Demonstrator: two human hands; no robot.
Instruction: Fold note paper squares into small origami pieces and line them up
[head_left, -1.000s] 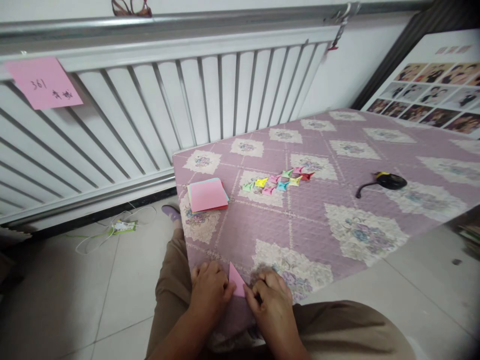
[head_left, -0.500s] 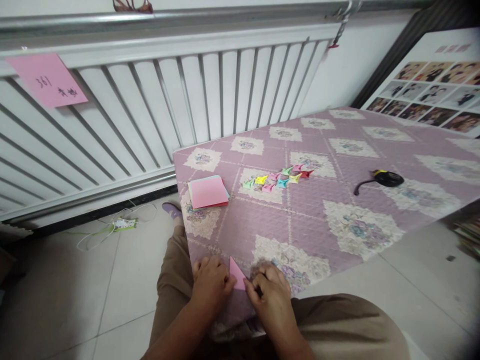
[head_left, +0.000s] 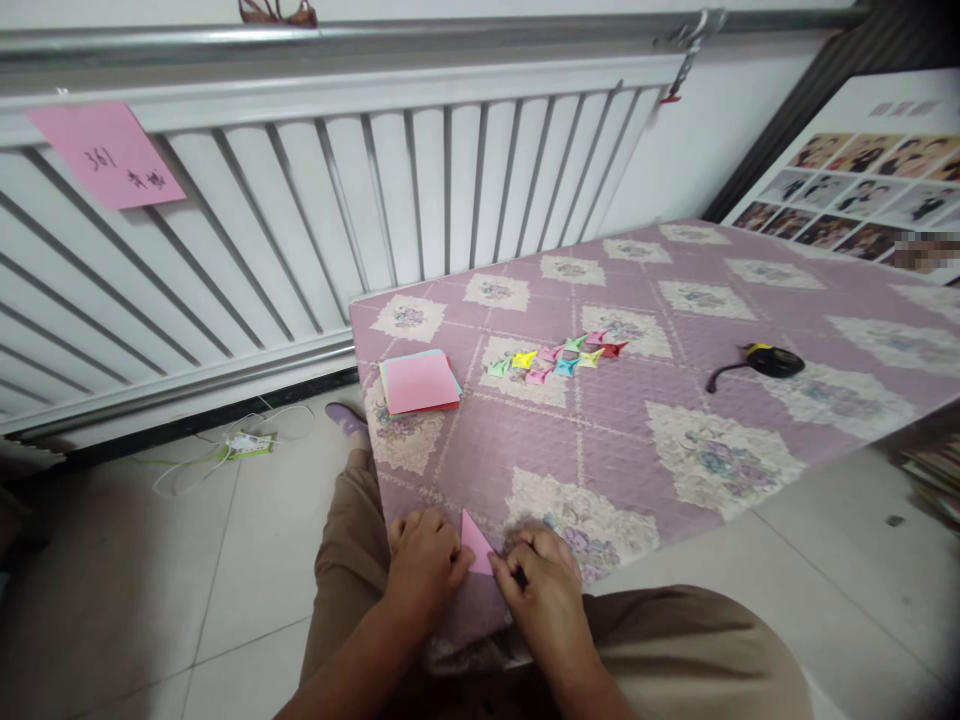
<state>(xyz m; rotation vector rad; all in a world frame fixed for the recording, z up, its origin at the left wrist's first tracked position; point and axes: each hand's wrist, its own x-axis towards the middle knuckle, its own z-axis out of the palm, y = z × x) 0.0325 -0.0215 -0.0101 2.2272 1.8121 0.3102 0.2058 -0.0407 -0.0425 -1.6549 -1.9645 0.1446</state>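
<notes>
A pink sheet of paper (head_left: 478, 545), folded into a triangle, lies at the near edge of the table between my two hands. My left hand (head_left: 426, 560) is closed with its thumb and fingers on the paper's left side. At the right corner, my right hand (head_left: 541, 575) pinches the paper between thumb and curled fingers. Beyond the hands is a stack of coloured paper (head_left: 421, 382) with a pink sheet on top. Several small folded paper pieces (head_left: 555, 357) in green, yellow, pink, blue and red sit in rows farther right.
The table has a purple flowered cloth (head_left: 517, 440). A black object with a thin curved handle (head_left: 776, 361) lies at right. A white radiator (head_left: 405, 190) stands behind, with a pink note (head_left: 109, 155) on it. A power strip (head_left: 249, 444) with cables is on the floor.
Both hands keep nearly the same hold on the folded pink paper. The whole view has shifted slightly; the things on the table have not visibly moved.
</notes>
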